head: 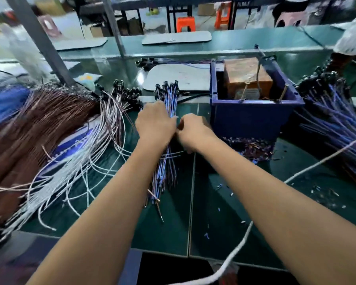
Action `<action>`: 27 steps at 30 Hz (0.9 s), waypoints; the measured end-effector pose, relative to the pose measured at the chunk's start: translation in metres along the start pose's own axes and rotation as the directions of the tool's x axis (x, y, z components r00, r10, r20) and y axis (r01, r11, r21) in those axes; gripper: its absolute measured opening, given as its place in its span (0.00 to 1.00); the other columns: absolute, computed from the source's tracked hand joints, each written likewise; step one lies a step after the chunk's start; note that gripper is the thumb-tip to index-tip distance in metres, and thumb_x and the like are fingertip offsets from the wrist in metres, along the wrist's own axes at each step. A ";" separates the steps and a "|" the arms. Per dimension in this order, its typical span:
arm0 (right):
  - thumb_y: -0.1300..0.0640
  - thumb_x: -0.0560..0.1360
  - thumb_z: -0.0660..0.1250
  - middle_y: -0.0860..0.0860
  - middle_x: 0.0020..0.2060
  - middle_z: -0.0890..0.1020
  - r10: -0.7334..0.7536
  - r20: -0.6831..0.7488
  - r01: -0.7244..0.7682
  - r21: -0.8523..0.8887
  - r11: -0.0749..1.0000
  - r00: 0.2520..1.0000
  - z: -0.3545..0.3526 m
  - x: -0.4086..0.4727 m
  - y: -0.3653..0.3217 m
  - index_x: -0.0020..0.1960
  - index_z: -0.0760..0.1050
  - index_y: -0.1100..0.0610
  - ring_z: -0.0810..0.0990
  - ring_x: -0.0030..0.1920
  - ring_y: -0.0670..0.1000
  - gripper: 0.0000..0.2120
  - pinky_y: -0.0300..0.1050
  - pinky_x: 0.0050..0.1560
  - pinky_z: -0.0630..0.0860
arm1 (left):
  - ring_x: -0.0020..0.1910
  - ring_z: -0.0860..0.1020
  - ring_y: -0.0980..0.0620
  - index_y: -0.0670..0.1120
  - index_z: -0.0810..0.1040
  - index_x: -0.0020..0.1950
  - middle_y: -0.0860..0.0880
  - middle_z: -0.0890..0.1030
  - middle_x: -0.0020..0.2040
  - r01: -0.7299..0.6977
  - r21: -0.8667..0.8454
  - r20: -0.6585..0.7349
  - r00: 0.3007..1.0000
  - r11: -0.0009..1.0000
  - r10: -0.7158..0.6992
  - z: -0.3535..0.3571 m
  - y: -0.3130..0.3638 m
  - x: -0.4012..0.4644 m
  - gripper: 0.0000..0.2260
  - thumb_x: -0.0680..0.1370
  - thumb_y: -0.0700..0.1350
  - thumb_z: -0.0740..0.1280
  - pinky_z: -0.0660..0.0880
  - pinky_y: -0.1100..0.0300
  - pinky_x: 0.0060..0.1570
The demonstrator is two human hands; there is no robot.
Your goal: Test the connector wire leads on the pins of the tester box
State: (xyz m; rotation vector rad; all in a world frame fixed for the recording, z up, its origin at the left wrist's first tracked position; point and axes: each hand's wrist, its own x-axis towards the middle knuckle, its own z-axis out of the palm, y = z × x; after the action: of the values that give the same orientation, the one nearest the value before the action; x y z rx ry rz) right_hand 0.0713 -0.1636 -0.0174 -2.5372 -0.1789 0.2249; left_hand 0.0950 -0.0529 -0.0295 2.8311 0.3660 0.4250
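1. While the left hand grips the bundle of connector leads mid-length, the right hand curls at its side, seemingly pinching one lead.
2. No lead touches the blue tester box, just right of the hands; testing of this bundle looks unstarted.
3. Heaps of leads at left and right suggest plenty remains.

bright even overhead light, glare patches on the green table, motion blur throughout, wide-angle bending at edges
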 end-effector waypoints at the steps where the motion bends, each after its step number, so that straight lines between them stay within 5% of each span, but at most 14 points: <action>1: 0.63 0.79 0.66 0.60 0.49 0.85 0.013 0.012 -0.012 -0.017 1.000 1.000 -0.001 0.003 -0.002 0.52 0.80 0.59 0.86 0.49 0.60 0.05 0.51 0.51 0.85 | 0.59 0.80 0.35 0.43 0.79 0.59 0.38 0.81 0.59 -0.006 0.014 0.014 1.000 1.000 0.006 0.002 0.003 0.006 0.22 0.75 0.58 0.72 0.77 0.48 0.54; 5: 0.68 0.77 0.68 0.60 0.50 0.86 0.048 0.026 -0.045 -0.095 0.994 0.998 -0.002 0.010 -0.005 0.55 0.80 0.60 0.86 0.52 0.60 0.08 0.52 0.54 0.84 | 0.63 0.79 0.36 0.41 0.74 0.65 0.38 0.79 0.63 0.054 -0.018 0.034 0.998 0.998 -0.053 0.009 0.011 0.025 0.23 0.79 0.55 0.70 0.76 0.48 0.58; 10: 0.56 0.83 0.63 0.59 0.55 0.85 0.013 -0.046 -0.021 -0.183 0.983 0.999 0.006 0.013 -0.005 0.58 0.79 0.59 0.83 0.59 0.60 0.10 0.43 0.46 0.73 | 0.66 0.77 0.38 0.35 0.68 0.69 0.36 0.75 0.67 0.171 -0.129 0.043 0.985 0.977 -0.167 0.014 0.005 0.038 0.22 0.79 0.43 0.66 0.75 0.50 0.62; 16: 0.52 0.82 0.64 0.59 0.55 0.84 -0.014 -0.063 -0.003 -0.260 0.966 0.998 0.008 0.014 -0.004 0.58 0.79 0.57 0.83 0.58 0.61 0.11 0.43 0.44 0.69 | 0.63 0.78 0.36 0.39 0.75 0.64 0.37 0.78 0.64 0.241 -0.211 0.120 0.968 0.947 -0.219 0.014 0.005 0.040 0.16 0.77 0.40 0.64 0.76 0.50 0.59; 23: 0.56 0.83 0.62 0.59 0.59 0.82 0.043 -0.037 -0.050 -0.216 0.975 0.998 0.004 0.009 -0.006 0.61 0.79 0.58 0.81 0.60 0.60 0.11 0.46 0.49 0.75 | 0.68 0.72 0.36 0.40 0.68 0.72 0.36 0.68 0.71 0.254 0.145 0.046 0.964 0.956 -0.263 0.002 -0.023 0.043 0.20 0.80 0.41 0.66 0.76 0.45 0.60; 27: 0.56 0.84 0.62 0.58 0.57 0.82 0.014 -0.038 -0.023 -0.244 0.969 0.999 0.003 0.003 -0.008 0.60 0.78 0.58 0.81 0.59 0.60 0.10 0.47 0.49 0.76 | 0.68 0.75 0.35 0.37 0.68 0.71 0.35 0.74 0.69 0.218 0.141 0.125 0.964 0.966 -0.236 -0.003 -0.033 0.049 0.20 0.80 0.39 0.65 0.75 0.44 0.62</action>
State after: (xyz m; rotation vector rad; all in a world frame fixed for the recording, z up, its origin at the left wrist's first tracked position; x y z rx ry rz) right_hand 0.0735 -0.1547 -0.0152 -2.7871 -0.1786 0.1733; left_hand 0.1325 -0.0077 -0.0243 2.8719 0.7025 0.1577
